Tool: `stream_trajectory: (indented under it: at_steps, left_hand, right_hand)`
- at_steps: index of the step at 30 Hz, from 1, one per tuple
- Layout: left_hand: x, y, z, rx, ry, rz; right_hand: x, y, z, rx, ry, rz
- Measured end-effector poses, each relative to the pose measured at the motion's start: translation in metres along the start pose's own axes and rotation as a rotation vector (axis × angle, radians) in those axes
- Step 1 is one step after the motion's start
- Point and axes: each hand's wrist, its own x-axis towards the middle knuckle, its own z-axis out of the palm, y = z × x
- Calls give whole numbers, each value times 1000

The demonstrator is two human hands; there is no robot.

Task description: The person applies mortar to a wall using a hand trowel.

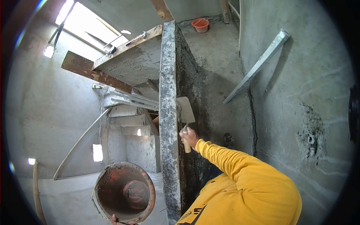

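Observation:
My right hand (190,137) is closed round the wooden handle of a trowel (185,110). The trowel's flat metal blade lies against the side of a narrow wall, just right of the long grey-white board (168,93) along its edge. At the bottom left, my left hand (114,219) shows only its fingertips, closed on the rim of a mortar-stained bucket (143,187). The bucket's mouth faces me, and a small reddish patch shows at its bottom.
A metal straightedge (258,65) leans at the right wall. An orange bucket (201,25) stands on the far floor. Wooden boards (95,77) and metal bars cross at the left, above concrete steps (129,120). A curved strip (80,144) leans at the left wall.

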Motion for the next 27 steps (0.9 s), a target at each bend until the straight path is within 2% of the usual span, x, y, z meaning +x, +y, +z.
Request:
stream_trajectory:
  at_steps: [2,8,12,14,16,18,21,22,24,25,26,27]
  left_hand:
    - [4,1,-10,-6,-23,0]
    - [19,-8,-27,-9,-46,56]
    - [39,-15,-35,-5,-37,47]
    - [48,-16,-36,17,-41,64]
    - [52,-18,-33,54,-58,115]
    - [30,-14,-4,24,-58,67]
    - [14,-18,32,49,18,96]
    - [11,-21,43,64,53,125]
    - [41,-32,27,203,49,243]
    - [46,-31,21,281,52,298]
    - [33,-32,35,231,54,258]
    - [19,-33,71,177,45,225]
  right_hand:
    - [-29,2,11,94,-3,75]
    - [-107,-29,-10,506,-274,371]
    - [-117,-66,-46,724,-244,377]
    - [-110,-96,-69,766,-139,310]
    - [-95,-135,-95,679,44,171]
    - [-74,-167,-113,501,247,-100]
    - [-8,-187,-110,241,666,-407]
    - [14,-191,-102,202,783,-413]
    - [74,-164,-86,99,962,-339]
    - [101,-126,-86,-201,804,-325]
    - [97,-101,-82,-382,596,-317]
    - [92,-78,-79,-544,385,-338]
